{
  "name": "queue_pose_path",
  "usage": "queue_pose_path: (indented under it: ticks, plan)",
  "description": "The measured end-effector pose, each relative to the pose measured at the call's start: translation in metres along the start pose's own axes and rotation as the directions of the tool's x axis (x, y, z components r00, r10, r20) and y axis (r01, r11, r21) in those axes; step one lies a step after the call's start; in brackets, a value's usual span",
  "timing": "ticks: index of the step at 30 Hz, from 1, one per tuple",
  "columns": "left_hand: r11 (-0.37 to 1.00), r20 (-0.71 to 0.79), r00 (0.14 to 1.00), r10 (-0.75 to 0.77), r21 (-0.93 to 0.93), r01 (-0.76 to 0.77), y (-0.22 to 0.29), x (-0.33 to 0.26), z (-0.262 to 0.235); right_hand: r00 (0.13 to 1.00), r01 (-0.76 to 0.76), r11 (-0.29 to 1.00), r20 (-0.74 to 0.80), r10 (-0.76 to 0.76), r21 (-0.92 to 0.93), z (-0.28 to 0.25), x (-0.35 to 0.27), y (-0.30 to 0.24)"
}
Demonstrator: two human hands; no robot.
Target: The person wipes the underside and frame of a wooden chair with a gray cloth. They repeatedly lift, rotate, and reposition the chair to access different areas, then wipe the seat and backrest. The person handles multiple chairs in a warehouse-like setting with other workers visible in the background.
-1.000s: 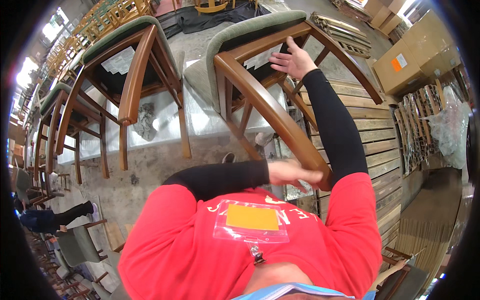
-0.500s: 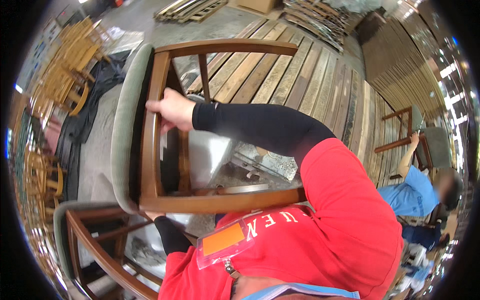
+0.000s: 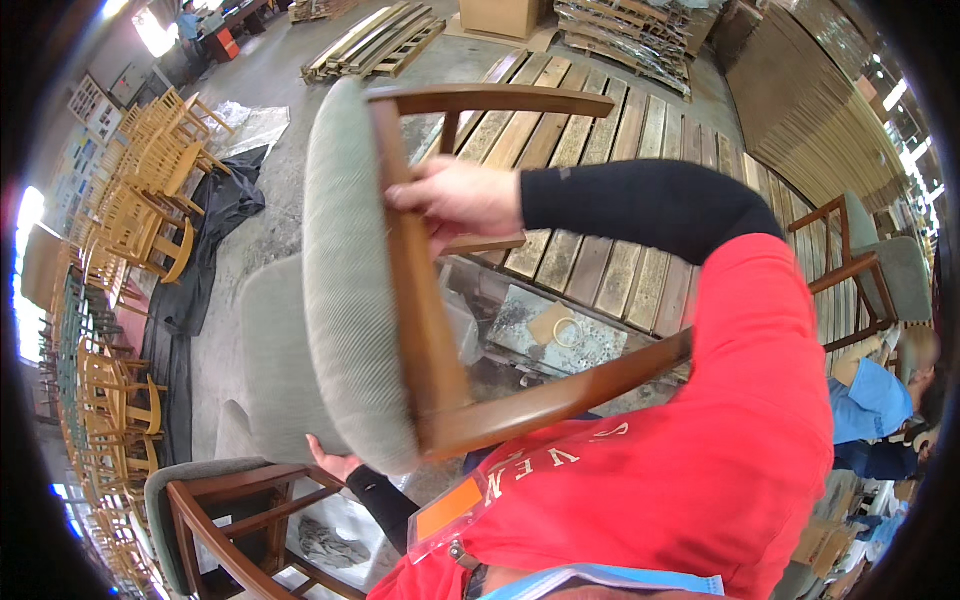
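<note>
A wooden chair with brown legs and rails and a grey ribbed cushion is tilted on its side in front of me. My right hand is closed around the chair's brown wooden rail, thumb on the cushion side. Behind the cushion's lower part shows a second grey padded panel; whether it belongs to the same chair I cannot tell. My left hand is at the panel's lower edge, a finger stretched out and the others partly hidden. Next to it stands another brown wooden chair with grey padding.
Slatted wooden pallets lie beyond the chair. Stacked cardboard sheets stand at the right, where a co-worker in a blue shirt is beside another chair. Light wooden chairs line the left, along black sheeting.
The held chair has swung to the right and turned, showing more of its cushion and the grey panel behind. My right hand moved right with it. My left hand has come into view.
</note>
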State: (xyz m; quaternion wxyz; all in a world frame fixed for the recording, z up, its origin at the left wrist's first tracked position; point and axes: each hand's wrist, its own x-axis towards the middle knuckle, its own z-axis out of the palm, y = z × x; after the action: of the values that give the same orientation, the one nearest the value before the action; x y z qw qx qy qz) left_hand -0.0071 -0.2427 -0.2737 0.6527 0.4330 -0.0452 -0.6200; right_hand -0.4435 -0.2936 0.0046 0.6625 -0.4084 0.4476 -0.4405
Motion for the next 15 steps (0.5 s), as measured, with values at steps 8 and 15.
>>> queue_pose_path:
  ticks: [8, 15]
  plan:
    - [0.983, 0.405, 0.896, 0.18, -0.034, -0.182, -0.021, -0.024, 0.28, 0.899, 0.385, 0.92, -0.198, -0.391, -0.069, -0.288, -0.111, -0.049]
    - [0.843, 0.734, 0.586, 0.342, 0.035, -0.536, -0.196, -0.011, 0.589, 0.64, 0.425, 0.901, -0.733, -0.23, 0.087, -0.512, -0.128, 0.013]
